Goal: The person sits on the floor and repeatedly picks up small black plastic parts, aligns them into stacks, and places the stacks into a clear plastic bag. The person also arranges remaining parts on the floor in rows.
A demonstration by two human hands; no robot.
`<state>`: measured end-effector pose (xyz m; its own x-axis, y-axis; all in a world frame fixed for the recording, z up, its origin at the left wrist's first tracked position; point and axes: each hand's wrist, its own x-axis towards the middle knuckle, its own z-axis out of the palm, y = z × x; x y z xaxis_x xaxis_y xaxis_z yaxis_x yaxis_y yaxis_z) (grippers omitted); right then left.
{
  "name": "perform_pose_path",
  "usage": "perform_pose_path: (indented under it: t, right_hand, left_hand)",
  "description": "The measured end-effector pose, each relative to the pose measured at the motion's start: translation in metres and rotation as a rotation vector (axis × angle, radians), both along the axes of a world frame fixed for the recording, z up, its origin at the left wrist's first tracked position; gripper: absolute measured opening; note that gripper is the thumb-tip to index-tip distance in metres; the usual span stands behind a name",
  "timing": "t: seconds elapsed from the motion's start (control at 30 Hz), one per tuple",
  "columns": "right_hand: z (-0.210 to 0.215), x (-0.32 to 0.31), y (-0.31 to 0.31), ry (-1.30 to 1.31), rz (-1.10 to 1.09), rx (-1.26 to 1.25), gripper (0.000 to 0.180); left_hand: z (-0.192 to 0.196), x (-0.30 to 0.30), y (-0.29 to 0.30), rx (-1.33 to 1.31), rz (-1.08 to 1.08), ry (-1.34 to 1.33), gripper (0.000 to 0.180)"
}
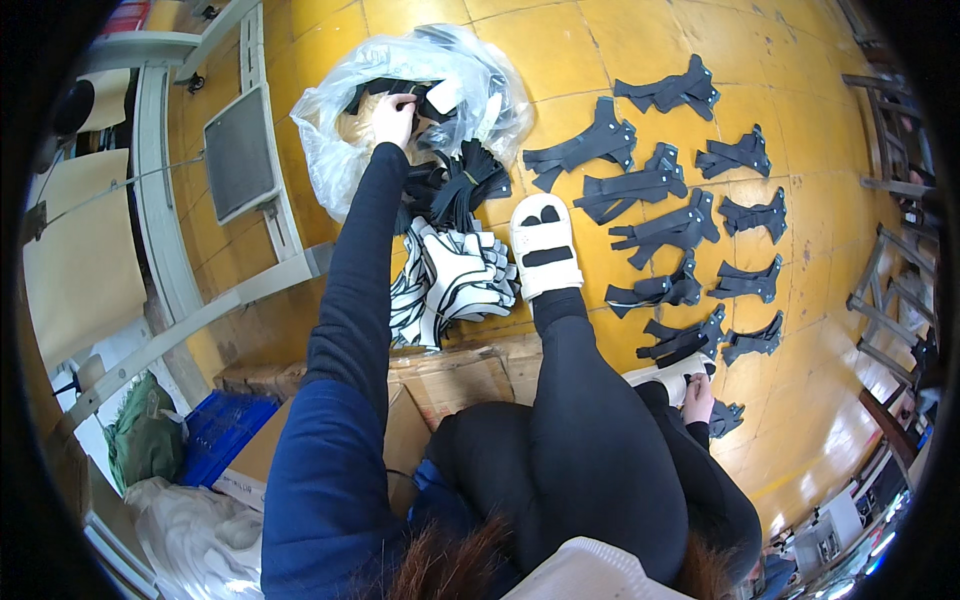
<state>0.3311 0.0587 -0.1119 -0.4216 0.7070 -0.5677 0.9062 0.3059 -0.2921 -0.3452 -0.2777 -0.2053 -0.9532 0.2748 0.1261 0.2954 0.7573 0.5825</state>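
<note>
Left hand (393, 115) reaches far into the clear plastic bag (330, 130) on the yellow floor (560, 40); fingers curled, pinching a black cut piece (385, 92) at the bag's mouth; judged step: drawing pieces out of the bag. Right hand (698, 398) rests low at the near right, beside the white shoe (668, 375); fingers loosely curled downward, whether they grip anything I cannot tell.

Laid-out black pieces (660, 185) lie in rows on the floor to the right, well apart from the bag; a black bundle (455, 185) sits just below the bag, a black-and-white stack (450, 275) nearer. Next move, judged: lift the pinched piece clear of the plastic and carry it right to the rows, which calls for a free grip on one piece only.

In the way: own outstretched leg and sandalled foot (545, 245) lie between bag and rows; cardboard (460, 380) near; grey frame (160, 200) at left.
</note>
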Motion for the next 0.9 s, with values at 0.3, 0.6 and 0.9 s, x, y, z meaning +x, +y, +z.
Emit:
perform_pose_path:
  t: [0.3, 0.6, 0.9]
  right_hand:
    - [-0.002, -0.001, -0.002, 0.018, 0.017, 0.018, 0.010]
    - [-0.006, 0.011, -0.001, 0.075, 0.002, 0.021, 0.009]
    - [0.003, 0.006, -0.002, 0.048, 0.005, 0.030, 0.010]
  left_hand:
    - [-0.027, -0.040, -0.013, -0.175, 0.406, -0.181, 0.048]
    - [-0.010, -0.020, -0.002, -0.060, 0.351, -0.164, 0.032]
    - [0.079, 0.071, -0.030, 1.294, 0.272, -0.361, 0.034]
